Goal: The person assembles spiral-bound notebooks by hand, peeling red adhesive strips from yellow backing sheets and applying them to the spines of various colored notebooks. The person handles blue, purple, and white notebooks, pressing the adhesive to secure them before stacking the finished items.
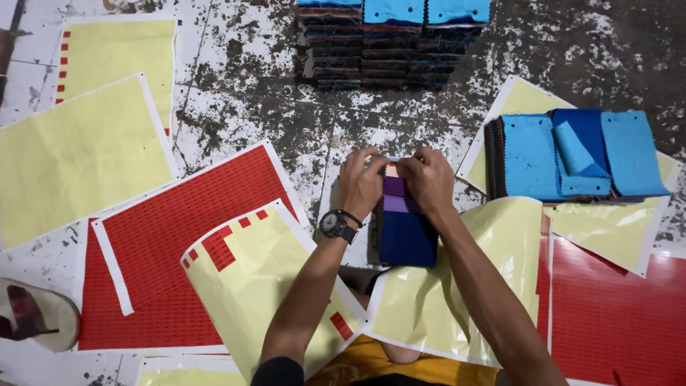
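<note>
My left hand [359, 184], with a black watch at its wrist, and my right hand [427, 179] meet at the far end of a small stack of fabric swatches [406, 232] lying on the floor. Purple and dark blue swatches show in the stack, with a pale strip at its top between my fingertips. Both hands press or pinch that top edge; what exactly sits under the fingers is hidden.
Red sticker sheets [179, 236] and yellow backing sheets [71, 157] lie all around. A curled yellow sheet [457, 279] rests by my right forearm. Blue swatch piles [572, 154] sit at right, stacked swatch bundles [386, 43] at the back, and a sandal [36, 314] at left.
</note>
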